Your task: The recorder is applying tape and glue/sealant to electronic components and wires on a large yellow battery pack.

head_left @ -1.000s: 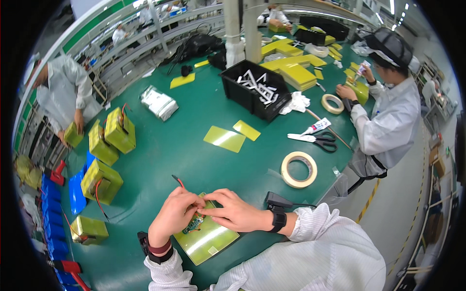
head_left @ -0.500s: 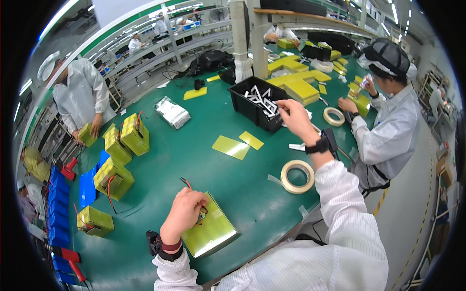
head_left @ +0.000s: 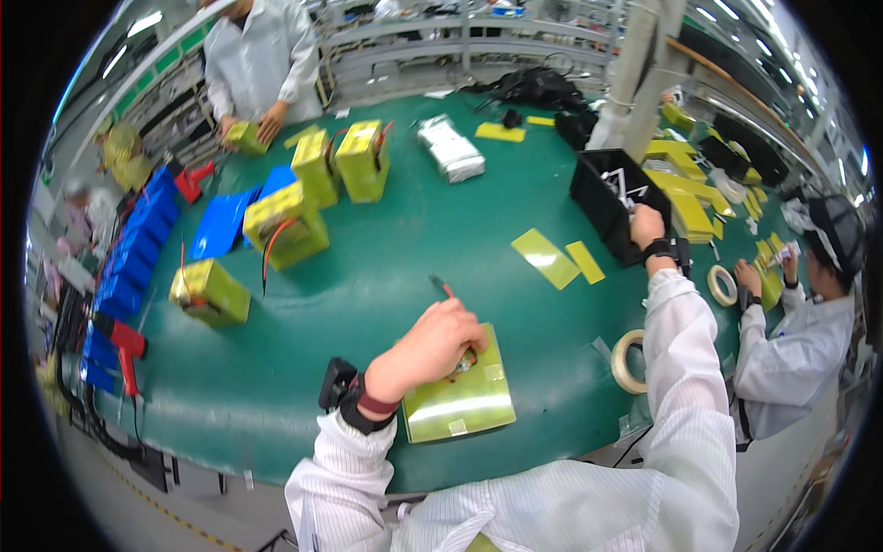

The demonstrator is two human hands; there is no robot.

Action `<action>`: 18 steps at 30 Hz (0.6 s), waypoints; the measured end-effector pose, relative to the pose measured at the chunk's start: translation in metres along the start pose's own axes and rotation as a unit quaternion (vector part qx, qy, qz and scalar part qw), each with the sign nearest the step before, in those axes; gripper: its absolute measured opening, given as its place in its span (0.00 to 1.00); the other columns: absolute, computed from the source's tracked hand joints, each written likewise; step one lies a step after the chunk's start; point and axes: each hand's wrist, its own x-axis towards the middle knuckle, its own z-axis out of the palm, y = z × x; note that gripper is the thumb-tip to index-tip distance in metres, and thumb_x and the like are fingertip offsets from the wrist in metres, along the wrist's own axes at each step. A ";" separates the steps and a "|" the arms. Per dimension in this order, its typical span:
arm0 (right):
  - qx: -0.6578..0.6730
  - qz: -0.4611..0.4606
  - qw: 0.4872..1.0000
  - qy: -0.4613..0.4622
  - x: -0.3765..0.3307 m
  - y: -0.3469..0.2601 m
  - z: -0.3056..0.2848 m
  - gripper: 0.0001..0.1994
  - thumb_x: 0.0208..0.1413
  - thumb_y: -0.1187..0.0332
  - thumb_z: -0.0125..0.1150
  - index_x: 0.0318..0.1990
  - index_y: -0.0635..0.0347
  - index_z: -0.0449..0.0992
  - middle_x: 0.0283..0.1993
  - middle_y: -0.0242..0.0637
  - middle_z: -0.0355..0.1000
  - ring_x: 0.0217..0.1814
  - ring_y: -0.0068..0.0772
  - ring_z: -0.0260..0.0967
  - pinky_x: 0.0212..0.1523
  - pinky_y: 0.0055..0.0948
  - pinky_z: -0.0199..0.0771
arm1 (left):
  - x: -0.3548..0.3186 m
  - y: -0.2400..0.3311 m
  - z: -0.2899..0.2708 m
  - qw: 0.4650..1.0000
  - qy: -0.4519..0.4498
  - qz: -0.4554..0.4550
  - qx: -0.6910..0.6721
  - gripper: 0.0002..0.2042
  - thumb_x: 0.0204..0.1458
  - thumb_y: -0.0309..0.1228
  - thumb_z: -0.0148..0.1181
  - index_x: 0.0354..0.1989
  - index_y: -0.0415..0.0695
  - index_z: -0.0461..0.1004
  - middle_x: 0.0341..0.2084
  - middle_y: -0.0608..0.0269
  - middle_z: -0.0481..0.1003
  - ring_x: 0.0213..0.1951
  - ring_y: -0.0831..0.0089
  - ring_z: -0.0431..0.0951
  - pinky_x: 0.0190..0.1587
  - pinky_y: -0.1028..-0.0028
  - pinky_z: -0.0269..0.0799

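My left hand [head_left: 432, 342] bends over a flat battery pack [head_left: 464, 405] wrapped in yellow-green sheet. Its closed fingers are at a small circuit board [head_left: 464, 362] on the pack's top, which they partly cover. A red and black wire end [head_left: 442, 286] sticks out beyond the knuckles. Farther off to the right, my right hand [head_left: 647, 226] reaches over the near edge of a black bin [head_left: 602, 207]. White strips [head_left: 624, 187] lie loose inside it. The fingers there are curled down among the strips, and what they grip is hidden.
Several wrapped battery packs [head_left: 287, 225] with wires stand at left, near blue sheets [head_left: 221, 221] and a red heat gun [head_left: 124, 345]. Yellow sheets [head_left: 547, 258] and a tape roll [head_left: 629, 362] lie near the bin. Co-workers work at far left [head_left: 262, 55] and right [head_left: 796, 336].
My right hand has gone down from above the bin into it, its fingers closing. My left hand stays at the circuit board. The whole view has swung, shifting the scene rightward.
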 end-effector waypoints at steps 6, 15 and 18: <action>0.039 0.013 0.998 0.053 -0.006 -0.006 -0.019 0.13 0.49 0.68 0.64 0.42 0.63 0.76 0.42 0.53 0.78 0.48 0.59 0.75 0.51 0.50 0.75 | -0.007 -0.014 0.001 0.999 0.002 -0.005 -0.042 0.08 0.43 0.19 0.62 0.30 0.45 0.82 0.28 0.68 0.80 0.38 0.63 0.72 0.47 0.68 0.69; 0.140 0.020 0.989 -0.038 0.006 0.038 -0.028 0.17 0.52 0.61 0.71 0.43 0.63 0.76 0.42 0.53 0.78 0.48 0.57 0.76 0.50 0.47 0.75 | -0.005 -0.013 0.006 0.998 0.008 -0.009 -0.059 0.08 0.43 0.18 0.60 0.29 0.46 0.82 0.28 0.69 0.81 0.36 0.63 0.70 0.47 0.68 0.68; 0.069 0.005 0.997 0.019 -0.003 0.034 -0.033 0.18 0.51 0.61 0.71 0.45 0.62 0.77 0.43 0.50 0.79 0.47 0.56 0.76 0.50 0.47 0.75 | 0.001 -0.012 0.008 0.998 0.018 0.015 -0.050 0.07 0.44 0.19 0.62 0.29 0.45 0.81 0.26 0.68 0.80 0.35 0.64 0.71 0.48 0.68 0.68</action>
